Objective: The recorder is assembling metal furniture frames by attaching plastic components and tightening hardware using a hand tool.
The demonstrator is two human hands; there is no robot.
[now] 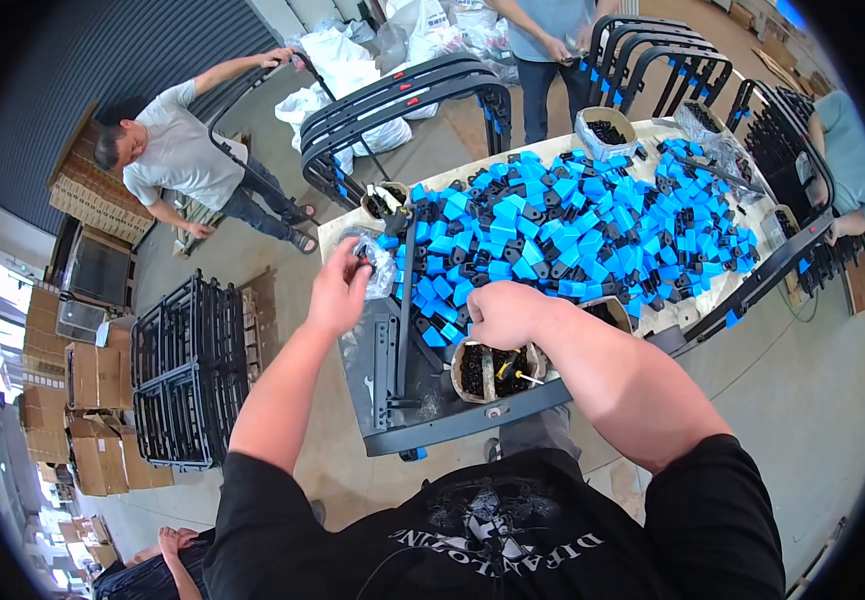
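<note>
The left hand (337, 290) pinched a small dark part with its fingers together beside a clear bag (377, 265). The right hand (504, 315), fingers curled shut, hovered over blue pieces (562, 235) on the tabletop (352, 232).

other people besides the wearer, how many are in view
4: a person in a grey shirt crouching at upper left, one standing at the table's far end, one at the right edge, and one at the bottom left. More may be hidden.
</note>
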